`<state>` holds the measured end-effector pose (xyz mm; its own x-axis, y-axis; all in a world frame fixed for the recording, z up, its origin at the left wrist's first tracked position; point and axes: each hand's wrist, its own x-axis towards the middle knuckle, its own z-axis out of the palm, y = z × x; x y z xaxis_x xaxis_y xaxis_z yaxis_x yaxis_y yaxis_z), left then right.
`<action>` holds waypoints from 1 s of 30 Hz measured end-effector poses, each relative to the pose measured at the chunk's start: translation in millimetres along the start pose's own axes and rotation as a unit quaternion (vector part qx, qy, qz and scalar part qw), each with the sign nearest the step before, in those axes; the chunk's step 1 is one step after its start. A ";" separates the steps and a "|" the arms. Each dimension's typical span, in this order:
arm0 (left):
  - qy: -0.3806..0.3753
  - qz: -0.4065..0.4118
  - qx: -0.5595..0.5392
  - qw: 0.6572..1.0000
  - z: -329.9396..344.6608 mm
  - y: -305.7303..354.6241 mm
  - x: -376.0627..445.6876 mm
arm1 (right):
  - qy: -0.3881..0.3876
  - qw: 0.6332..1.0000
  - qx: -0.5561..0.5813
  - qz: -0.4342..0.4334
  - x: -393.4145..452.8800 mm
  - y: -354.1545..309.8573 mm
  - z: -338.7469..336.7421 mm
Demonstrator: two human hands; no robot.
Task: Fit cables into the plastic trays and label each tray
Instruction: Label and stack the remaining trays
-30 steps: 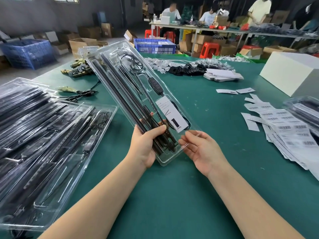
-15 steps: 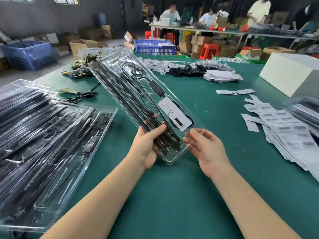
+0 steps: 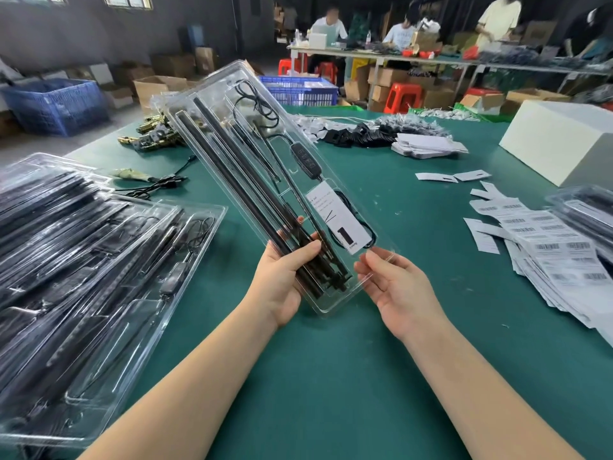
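A long clear plastic tray [image 3: 212, 104] is held up above the green table [image 3: 331, 376], tilted away to the upper left. Black rods [image 3: 232, 180], a thin black cable with an inline switch [image 3: 302, 157] and a white label [image 3: 338, 220] printed with a "1" lie inside it. My left hand [image 3: 282, 277] grips the tray's near end, thumb across the rods. My right hand [image 3: 394, 283] holds the near right corner, with the edge between thumb and fingers.
A stack of filled clear trays [image 3: 83, 277] lies at the left. Barcode label sheets [image 3: 564, 254] spread at the right beside more trays [image 3: 587, 210]. A white box [image 3: 564, 137], black parts [image 3: 365, 134], brass hardware [image 3: 152, 134] and loose cables [image 3: 159, 187] sit farther back. People work at a far table.
The tray has been raised and tipped more upright, its far end swinging right. Both hands kept their hold on the near end.
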<state>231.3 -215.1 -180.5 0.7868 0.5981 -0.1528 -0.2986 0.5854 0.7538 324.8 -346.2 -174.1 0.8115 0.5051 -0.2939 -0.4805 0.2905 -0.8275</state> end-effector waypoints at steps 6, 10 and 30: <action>-0.007 -0.002 0.005 1.000 0.1 1.1 -1.0 | -0.003 1.000 -0.009 -0.003 -1.5 -3.6 0.3; -0.010 0.000 -0.011 1.000 -1.8 1.0 0.3 | -0.012 1.000 -0.017 0.005 -2.2 -1.2 -0.4; 0.042 0.001 -0.051 0.998 -7.4 17.8 10.3 | 0.033 0.724 -0.361 -0.587 0.7 -32.7 -21.7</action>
<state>230.1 -194.5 -173.4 0.7402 0.6396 -0.2075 -0.3563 0.6348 0.6856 348.3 -373.0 -157.6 0.5446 0.2075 0.8126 0.8333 -0.0243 -0.5523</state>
